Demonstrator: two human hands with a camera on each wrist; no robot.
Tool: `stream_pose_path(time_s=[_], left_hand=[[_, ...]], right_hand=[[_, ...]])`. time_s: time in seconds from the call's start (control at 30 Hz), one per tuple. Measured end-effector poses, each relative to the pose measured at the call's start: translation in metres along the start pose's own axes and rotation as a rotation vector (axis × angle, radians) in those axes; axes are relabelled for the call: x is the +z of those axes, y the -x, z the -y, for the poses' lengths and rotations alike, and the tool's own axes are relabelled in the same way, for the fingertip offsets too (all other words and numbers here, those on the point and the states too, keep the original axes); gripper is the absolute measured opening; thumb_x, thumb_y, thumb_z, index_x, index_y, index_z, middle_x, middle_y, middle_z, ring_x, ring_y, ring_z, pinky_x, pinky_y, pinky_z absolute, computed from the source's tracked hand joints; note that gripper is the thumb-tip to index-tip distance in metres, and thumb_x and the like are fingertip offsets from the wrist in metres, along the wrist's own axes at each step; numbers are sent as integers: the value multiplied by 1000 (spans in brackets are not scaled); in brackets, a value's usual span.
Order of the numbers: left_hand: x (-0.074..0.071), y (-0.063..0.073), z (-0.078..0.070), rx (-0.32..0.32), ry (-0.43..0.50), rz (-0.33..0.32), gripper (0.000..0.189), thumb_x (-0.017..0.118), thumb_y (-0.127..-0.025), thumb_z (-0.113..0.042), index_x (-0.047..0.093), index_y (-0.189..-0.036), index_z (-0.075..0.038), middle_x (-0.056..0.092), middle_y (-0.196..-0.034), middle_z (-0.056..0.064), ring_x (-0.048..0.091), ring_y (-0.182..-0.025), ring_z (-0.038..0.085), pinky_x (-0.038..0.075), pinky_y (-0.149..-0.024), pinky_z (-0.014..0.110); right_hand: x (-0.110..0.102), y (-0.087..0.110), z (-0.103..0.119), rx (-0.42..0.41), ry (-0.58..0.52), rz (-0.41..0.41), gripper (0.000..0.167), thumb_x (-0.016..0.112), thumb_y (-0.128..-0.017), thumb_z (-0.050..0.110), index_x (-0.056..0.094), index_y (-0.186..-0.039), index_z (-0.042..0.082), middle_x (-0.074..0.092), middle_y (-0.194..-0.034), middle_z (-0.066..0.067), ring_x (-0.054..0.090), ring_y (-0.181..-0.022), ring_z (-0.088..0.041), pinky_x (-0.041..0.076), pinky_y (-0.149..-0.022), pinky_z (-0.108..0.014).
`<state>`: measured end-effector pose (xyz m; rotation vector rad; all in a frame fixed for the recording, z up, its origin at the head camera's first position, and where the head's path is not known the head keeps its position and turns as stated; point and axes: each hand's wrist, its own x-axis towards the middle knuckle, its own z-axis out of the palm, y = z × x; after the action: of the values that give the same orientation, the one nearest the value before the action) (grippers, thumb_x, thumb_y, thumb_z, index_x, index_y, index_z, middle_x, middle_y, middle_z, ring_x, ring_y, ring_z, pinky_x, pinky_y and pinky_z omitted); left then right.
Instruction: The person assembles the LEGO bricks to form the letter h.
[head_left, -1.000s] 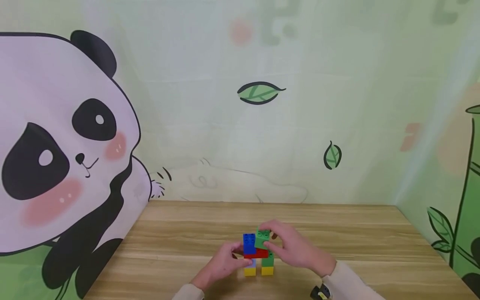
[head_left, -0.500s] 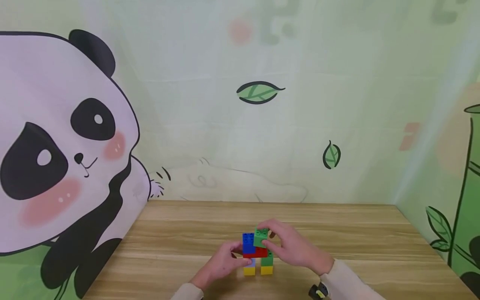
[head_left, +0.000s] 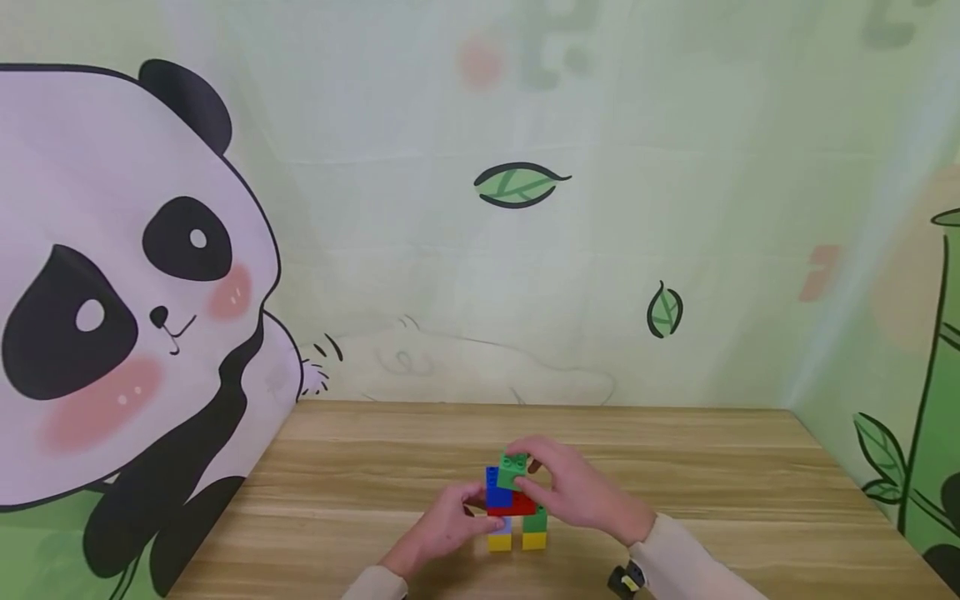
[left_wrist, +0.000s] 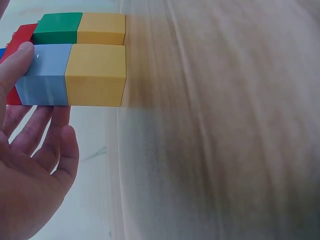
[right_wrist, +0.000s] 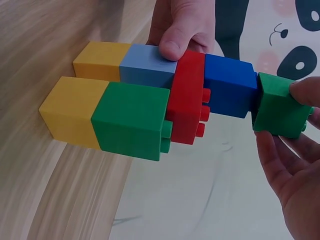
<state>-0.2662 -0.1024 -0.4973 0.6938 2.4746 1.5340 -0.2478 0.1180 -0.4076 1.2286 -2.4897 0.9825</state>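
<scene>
A small stack of toy building bricks stands on the table in two columns. Each column has a yellow brick point(right_wrist: 75, 110) at the foot; above them are a light blue brick point(left_wrist: 45, 65) and a lower green brick point(right_wrist: 131, 116). A red brick point(right_wrist: 186, 102) bridges both, and a dark blue brick point(right_wrist: 229, 82) sits on it above the light blue one. My left hand point(head_left: 453, 523) grips the stack, thumb on the light blue brick. My right hand point(head_left: 581, 485) pinches another green brick point(right_wrist: 280, 107), slightly tilted, at the dark blue brick's top; whether they touch I cannot tell.
The wooden table point(head_left: 360, 450) runs back to a pale green cloth backdrop point(head_left: 420, 250) printed with leaves and a large panda point(head_left: 142, 275). A dark device point(head_left: 626, 579) is at the right wrist.
My right hand has shifted left with the green brick, from above the red brick's right part to over the dark blue brick. The left hand and the stack stay in place.
</scene>
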Motion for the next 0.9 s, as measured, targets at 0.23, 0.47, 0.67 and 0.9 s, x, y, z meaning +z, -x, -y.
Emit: stream_pose_path(time_s=[0.23,0.47,0.67,0.9], left_hand=[[0,0,-2,-13,-12,-5,29,75,-82,-29,67,-108,-18,68,-97,-9,60,-92,12,48,-78,30],[-1,0,-2,-14,-12,-2,30,75,-82,-30,67,-109,-18,67,-98,-9,60,-92,12,48,-78,30],[0,0,-1,8,-5,-2,28,74,-83,-28,67,-108,-17,68,-97,-9,60,-92,11,48,-77,29],[-2,1,-3,4,1,7,28,74,-82,-29,67,-107,-19,67,-98,-10,59,-93,12,48,-78,30]], right_hand=[[2,-3,-2,-5,-14,-2,35,68,-88,10,54,-120,11,59,-114,4,57,-94,-10,50,-79,-24],[5,-4,-3,49,-79,15,39,68,-87,9,51,-123,10,57,-114,3,59,-96,-12,51,-81,-26],[8,-6,-2,100,-137,31,39,66,-90,10,49,-125,12,55,-113,2,59,-96,-15,50,-82,-25],[10,-12,0,51,-135,26,42,69,-86,5,50,-122,10,55,-111,3,58,-96,-17,51,-82,-28]])
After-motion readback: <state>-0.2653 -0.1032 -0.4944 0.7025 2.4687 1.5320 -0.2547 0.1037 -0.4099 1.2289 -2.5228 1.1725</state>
